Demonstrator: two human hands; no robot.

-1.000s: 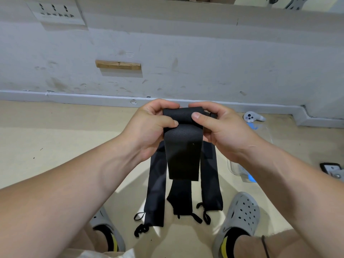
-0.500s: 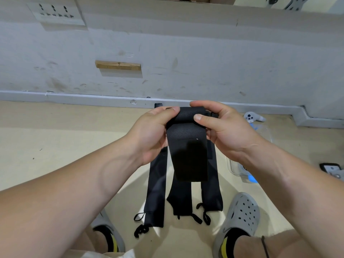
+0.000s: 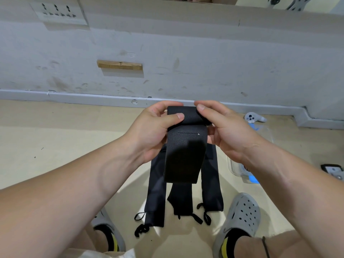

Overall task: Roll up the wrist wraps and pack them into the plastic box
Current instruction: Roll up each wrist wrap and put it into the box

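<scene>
I hold a black wrist wrap (image 3: 184, 146) in the air, its top end wound into a roll and a flat tail hanging down. My left hand (image 3: 152, 131) pinches the roll's left end, thumb on top. My right hand (image 3: 225, 131) grips the roll's right end. Below, three more black wrist wraps (image 3: 155, 192) lie flat on the floor side by side, their thumb loops toward me. A clear plastic box (image 3: 240, 174) with blue parts sits on the floor to the right, mostly hidden by my right forearm.
My feet in grey clogs (image 3: 240, 215) stand on either side of the floor wraps. A white controller (image 3: 254, 117) lies near the baseboard at right. A dark device (image 3: 333, 170) sits at the right edge. The wall is close ahead.
The hanging tail has grown shorter as more of the wrap went onto the roll. Both hands shifted their grip on the roll and stayed in about the same place.
</scene>
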